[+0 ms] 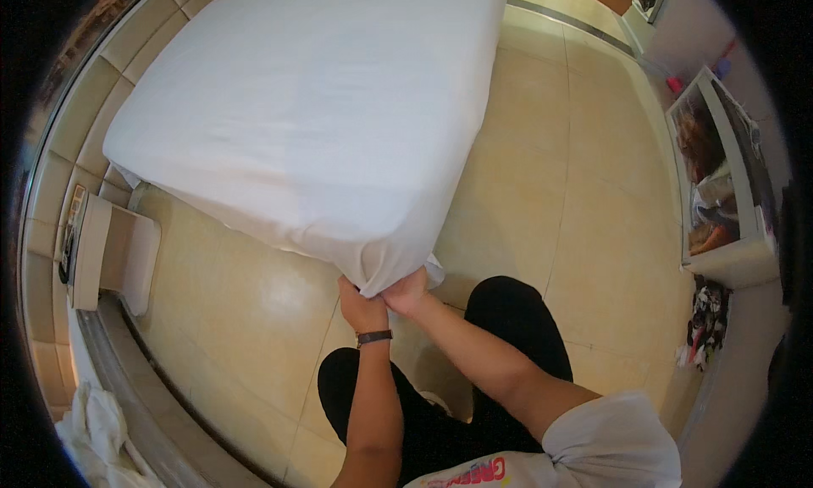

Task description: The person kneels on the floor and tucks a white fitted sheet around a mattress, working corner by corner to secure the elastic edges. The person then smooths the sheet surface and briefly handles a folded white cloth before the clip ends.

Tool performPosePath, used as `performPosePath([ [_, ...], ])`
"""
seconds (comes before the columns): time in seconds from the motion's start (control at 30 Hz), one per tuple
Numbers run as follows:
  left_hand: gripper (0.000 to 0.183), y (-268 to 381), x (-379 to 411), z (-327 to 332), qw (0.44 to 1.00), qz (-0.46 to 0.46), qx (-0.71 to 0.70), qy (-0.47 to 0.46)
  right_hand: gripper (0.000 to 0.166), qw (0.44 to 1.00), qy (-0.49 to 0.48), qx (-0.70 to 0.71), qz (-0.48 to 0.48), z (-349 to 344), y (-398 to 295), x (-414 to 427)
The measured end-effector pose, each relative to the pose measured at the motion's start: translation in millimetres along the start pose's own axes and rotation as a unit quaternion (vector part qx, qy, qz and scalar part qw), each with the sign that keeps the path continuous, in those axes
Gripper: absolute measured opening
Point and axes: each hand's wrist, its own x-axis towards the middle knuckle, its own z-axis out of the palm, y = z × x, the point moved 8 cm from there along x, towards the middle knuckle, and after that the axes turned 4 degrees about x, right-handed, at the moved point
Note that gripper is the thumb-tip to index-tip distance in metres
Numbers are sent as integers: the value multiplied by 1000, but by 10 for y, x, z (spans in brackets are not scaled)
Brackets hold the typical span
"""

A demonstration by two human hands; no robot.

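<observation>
A white sheet (330,119) covers a mattress before me, drawn fairly smooth over the top and hanging down its sides. At the near corner it gathers into a pointed fold (375,269). My left hand (363,309), with a dark-strapped watch (375,337) on its wrist, grips the sheet on the left of this fold. Just to its right, touching or nearly so, my right hand (406,294) holds the sheet at the same corner. The cloth hides most of the fingers of both hands. A loose bit of sheet (435,271) sticks out beyond the right hand.
A padded beige headboard (82,126) runs along the left, with a white bedside table (130,256) beside it. White cloth (98,434) lies at the lower left. Tiled floor (527,170) borders the bed. A white-framed cabinet (718,176) with things inside stands at the right.
</observation>
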Motion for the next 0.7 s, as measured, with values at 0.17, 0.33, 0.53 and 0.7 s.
performPosePath([
  [0.17, 58, 247, -143, -59, 999, 32, 14, -1, 41, 994, -106, 21, 34, 11, -46, 198],
  [0.33, 49, 386, -284, -336, 980, 150, 30, 131, 35, 990, 128, -13, -63, -150, -100, -19],
  [0.53, 19, 480, -347, -200, 973, 214, 4, 82, 37, 954, 101, -146, -243, -35, -522, -199],
  [0.7, 9, 550, -278, -232, 986, 125, -108, -37, 48, 970, 137, -202, -2, -333, 75, -60],
])
